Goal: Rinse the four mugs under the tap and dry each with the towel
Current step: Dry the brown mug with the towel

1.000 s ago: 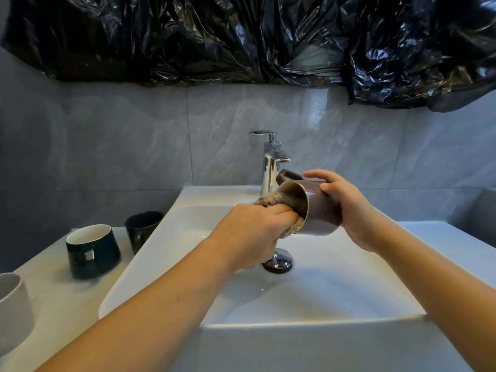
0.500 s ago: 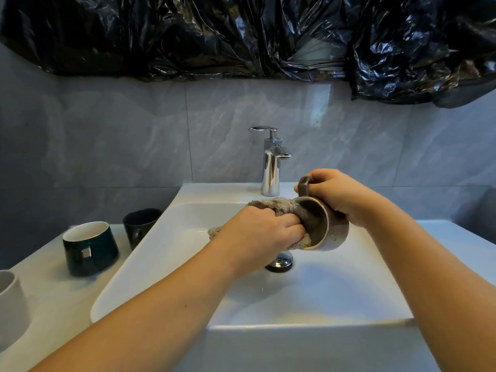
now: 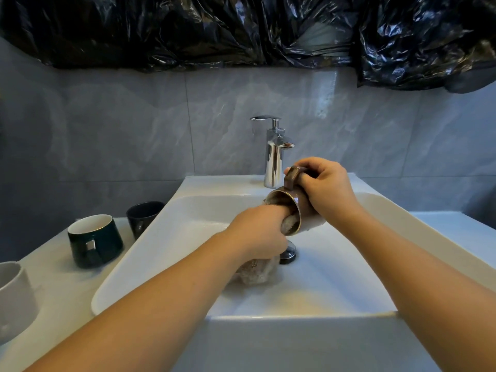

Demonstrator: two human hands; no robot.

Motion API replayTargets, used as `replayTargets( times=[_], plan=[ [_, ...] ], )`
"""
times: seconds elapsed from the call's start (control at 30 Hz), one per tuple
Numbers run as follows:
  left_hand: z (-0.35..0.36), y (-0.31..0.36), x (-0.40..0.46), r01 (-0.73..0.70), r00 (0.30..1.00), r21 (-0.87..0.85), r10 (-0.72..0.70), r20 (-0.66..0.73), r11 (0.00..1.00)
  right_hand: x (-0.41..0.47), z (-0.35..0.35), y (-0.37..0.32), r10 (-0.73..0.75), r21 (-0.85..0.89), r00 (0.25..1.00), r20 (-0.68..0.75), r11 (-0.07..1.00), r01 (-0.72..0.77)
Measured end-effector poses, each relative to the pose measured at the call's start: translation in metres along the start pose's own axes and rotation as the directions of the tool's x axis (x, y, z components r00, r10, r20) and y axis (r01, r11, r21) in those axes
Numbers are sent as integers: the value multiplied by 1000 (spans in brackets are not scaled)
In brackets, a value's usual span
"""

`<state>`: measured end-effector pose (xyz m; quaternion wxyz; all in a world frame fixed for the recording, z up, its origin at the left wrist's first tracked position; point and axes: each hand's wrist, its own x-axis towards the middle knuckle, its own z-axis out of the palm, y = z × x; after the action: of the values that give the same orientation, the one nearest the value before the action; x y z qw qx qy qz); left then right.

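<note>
At frame centre, the left hand works the towel inside a brown mug gripped by the right hand, while three mugs wait at lower left.

I'm looking at a home bathroom. A white ceramic basin sits on a pale counter, with a chrome tap at its back edge and a pop-up drain plug in the bowl. Grey marbled wall tiles rise behind, and crumpled black plastic sheeting hangs above.
</note>
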<state>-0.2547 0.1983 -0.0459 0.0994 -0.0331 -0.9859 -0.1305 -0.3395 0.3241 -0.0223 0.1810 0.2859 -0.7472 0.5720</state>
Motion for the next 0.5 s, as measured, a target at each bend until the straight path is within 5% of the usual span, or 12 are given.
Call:
replayTargets(
  times=[0.1,0.17,0.23,0.3,0.5],
  plan=[
    [-5,-4,-1,-28,999,-132,25,-20,991,0,-3,5,-37,8,999,-12,999,37],
    [-6,-6,-6,-134,976,176,160,-145,975,0,-5,7,-63,0,998,-23,998,63],
    [-3,-10,-7,-197,896,511,366,-253,836,1,-7,10,-83,-19,997,-11,996,82],
    [-2,-12,-9,-210,843,634,467,-268,744,1,-8,12,-97,-27,995,15,995,97],
    [-3,-9,-6,-135,914,673,354,-199,727,0,-6,8,-158,1,984,86,987,159]
  ],
)
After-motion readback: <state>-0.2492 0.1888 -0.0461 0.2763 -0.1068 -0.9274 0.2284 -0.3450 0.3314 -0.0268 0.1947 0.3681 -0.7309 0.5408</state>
